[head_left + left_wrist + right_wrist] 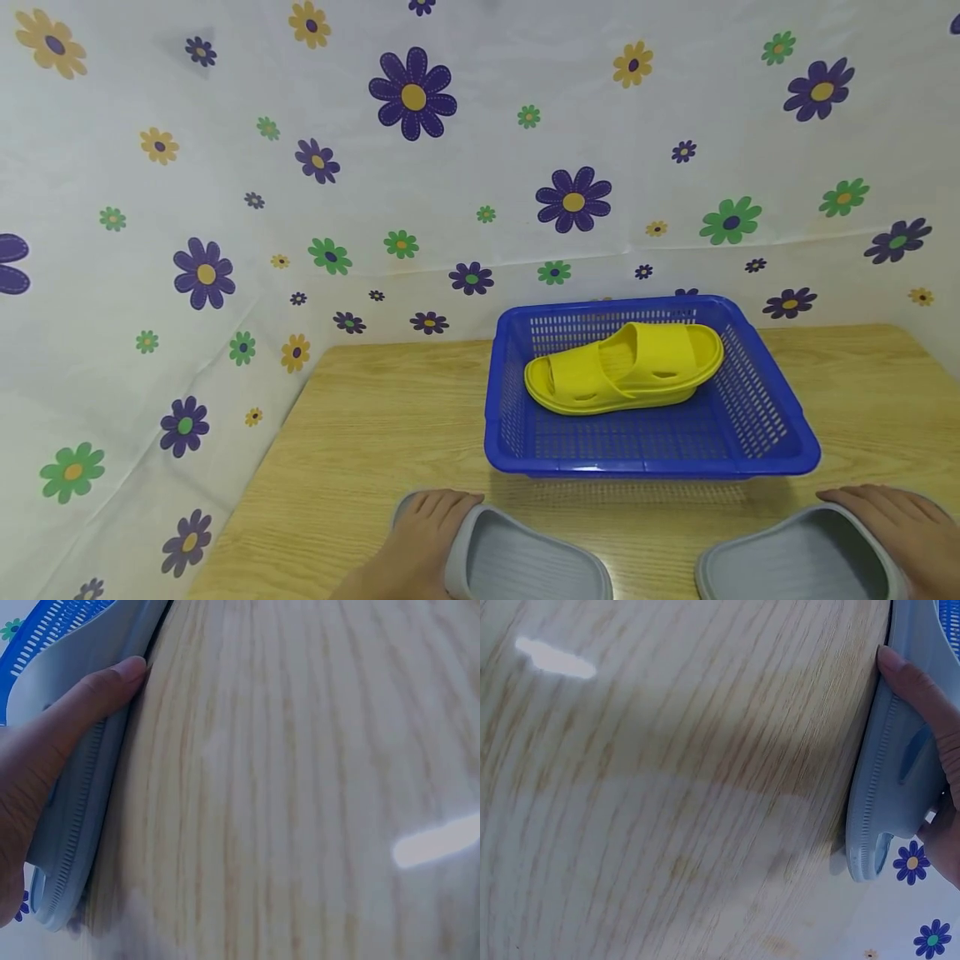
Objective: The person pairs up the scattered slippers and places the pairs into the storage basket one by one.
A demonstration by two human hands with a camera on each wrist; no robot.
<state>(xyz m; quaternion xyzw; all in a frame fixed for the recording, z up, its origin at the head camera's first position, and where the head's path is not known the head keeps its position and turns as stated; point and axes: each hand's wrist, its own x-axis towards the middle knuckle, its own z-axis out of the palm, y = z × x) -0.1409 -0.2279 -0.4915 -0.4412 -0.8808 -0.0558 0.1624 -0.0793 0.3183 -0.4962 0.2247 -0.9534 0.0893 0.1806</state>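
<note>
Near the front edge of the head view, my left hand grips a grey slipper over its strap, fingers across the top. In the left wrist view the thumb lies along the side of that slipper, which is on the table. My right hand holds the other grey slipper the same way, with its thumb on the side in the right wrist view. Both slippers have their heel ends pointing inward, apart from each other. Yellow slippers, seemingly one atop another, lie in a blue basket.
The basket stands behind the grey slippers on a wood-grain table. A white flower-patterned covering hangs behind the table and along its left side.
</note>
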